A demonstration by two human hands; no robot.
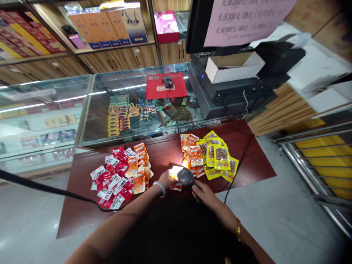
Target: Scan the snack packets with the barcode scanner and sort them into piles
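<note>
My right hand (205,192) is wrapped round the handle of a dark barcode scanner (186,177), whose bright light shines to the left. Close beside the scanner head, my left hand (165,179) pinches a small snack packet (175,172), its print washed out by the glare. Orange snack packets (196,156) lie just beyond the scanner, against a heap of yellow snack packets (221,157). Left of my left hand are more orange packets (139,180) and a pile of red and white packets (112,178). Part of another packet (176,187) shows below the scanner.
The packets rest on a dark red tabletop (79,205). Behind it stands a glass display counter (132,82) with a red mouse pad (152,91) and a mouse (167,81). A monitor (196,29) and cash drawer (205,97) stand at right; a black cable (55,189) crosses at left.
</note>
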